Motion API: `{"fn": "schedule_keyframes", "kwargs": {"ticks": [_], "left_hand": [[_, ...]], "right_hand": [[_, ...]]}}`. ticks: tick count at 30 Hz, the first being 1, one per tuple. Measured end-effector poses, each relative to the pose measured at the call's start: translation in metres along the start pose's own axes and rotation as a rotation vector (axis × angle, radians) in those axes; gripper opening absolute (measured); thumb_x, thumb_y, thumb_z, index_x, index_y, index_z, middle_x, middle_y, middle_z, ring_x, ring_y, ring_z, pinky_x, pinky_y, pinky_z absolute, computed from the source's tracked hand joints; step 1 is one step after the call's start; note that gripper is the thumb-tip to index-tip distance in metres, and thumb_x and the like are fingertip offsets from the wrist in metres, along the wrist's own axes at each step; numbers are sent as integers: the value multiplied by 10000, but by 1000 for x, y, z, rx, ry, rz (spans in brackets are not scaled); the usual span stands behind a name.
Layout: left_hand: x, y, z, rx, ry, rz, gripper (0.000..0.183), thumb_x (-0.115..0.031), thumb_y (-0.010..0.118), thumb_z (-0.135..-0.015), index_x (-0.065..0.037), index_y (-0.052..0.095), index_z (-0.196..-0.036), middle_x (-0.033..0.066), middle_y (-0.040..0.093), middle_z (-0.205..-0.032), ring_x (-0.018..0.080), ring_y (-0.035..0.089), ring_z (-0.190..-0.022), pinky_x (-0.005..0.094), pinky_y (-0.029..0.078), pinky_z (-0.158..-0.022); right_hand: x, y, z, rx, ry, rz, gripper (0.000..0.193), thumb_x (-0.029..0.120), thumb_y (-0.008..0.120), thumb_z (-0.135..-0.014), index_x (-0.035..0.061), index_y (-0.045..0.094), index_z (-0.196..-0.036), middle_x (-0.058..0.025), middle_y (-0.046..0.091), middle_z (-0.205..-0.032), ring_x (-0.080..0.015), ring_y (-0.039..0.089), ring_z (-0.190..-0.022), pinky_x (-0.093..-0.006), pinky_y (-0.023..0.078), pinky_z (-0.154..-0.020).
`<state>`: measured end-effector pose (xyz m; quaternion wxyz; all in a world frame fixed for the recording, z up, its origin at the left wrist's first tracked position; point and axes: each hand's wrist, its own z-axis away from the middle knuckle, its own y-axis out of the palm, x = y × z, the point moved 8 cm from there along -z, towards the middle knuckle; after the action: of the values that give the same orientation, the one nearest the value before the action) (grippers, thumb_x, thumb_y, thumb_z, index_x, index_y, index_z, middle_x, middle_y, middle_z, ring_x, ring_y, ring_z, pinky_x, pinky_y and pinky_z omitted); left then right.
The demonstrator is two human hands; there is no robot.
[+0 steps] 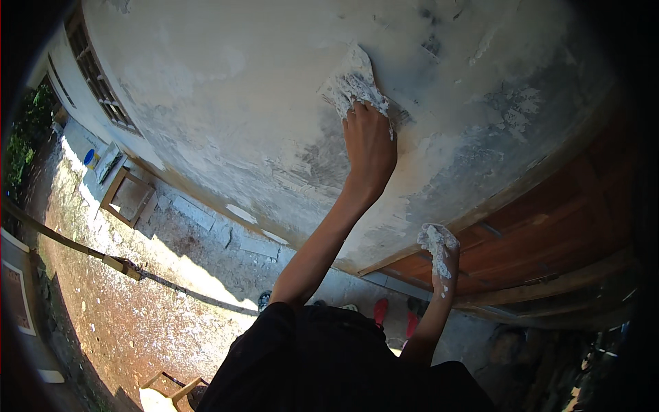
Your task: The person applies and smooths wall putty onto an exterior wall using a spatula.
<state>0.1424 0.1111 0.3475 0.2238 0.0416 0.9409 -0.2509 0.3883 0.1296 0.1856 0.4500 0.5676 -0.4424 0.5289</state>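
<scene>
My left hand [369,141] reaches up to the wall with its fingers closed on a thin, flat scraper [357,75]. White putty coats the scraper thickly and spills over the fingertips; its blade lies against the wall [226,89]. Lower and to the right, my right hand [446,259] is held near the wooden door. White putty [436,240] covers its fingers and runs down toward the wrist. Those fingers look curled, but the putty hides what, if anything, is in them. Around the left hand the wall shows patchy grey and whitish smears.
A reddish-brown panelled door [542,233] stands at the right. Along the wall's foot lie a wooden frame [128,198], a blue bucket [90,158] and pale slabs [192,211]. Red footwear [381,312] shows below. A wooden stool-like piece [171,393] is at the lower left.
</scene>
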Motion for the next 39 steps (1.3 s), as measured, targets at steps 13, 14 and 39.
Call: {"fn": "schedule_keyframes", "kwargs": {"ticks": [13, 14, 39], "left_hand": [[-21, -56, 52, 111, 14, 524, 278, 95, 440, -647, 90, 452, -924, 266, 447, -872, 415, 431, -791, 454, 358, -673], [0, -62, 37, 98, -7, 483, 266, 95, 417, -676, 86, 438, -940, 250, 438, -862, 405, 423, -782, 457, 349, -675], [-53, -75, -46, -16, 530, 120, 385, 8, 535, -634, 81, 472, -1006, 286, 451, -1027, 415, 434, -949, 489, 317, -877]], "right_hand": [[-9, -24, 13, -42, 17, -14, 177, 112, 502, -808, -15, 578, -904, -65, 597, -789, -135, 575, -708, -241, 429, -626], [-12, -28, 14, -41, 10, 8, 176, 114, 500, -808, -10, 580, -903, -65, 602, -785, -136, 581, -706, -238, 425, -613], [43, -10, -8, -241, -431, 339, 168, -23, 482, -769, -27, 574, -911, -66, 594, -828, -144, 570, -749, -242, 437, -689]]}}
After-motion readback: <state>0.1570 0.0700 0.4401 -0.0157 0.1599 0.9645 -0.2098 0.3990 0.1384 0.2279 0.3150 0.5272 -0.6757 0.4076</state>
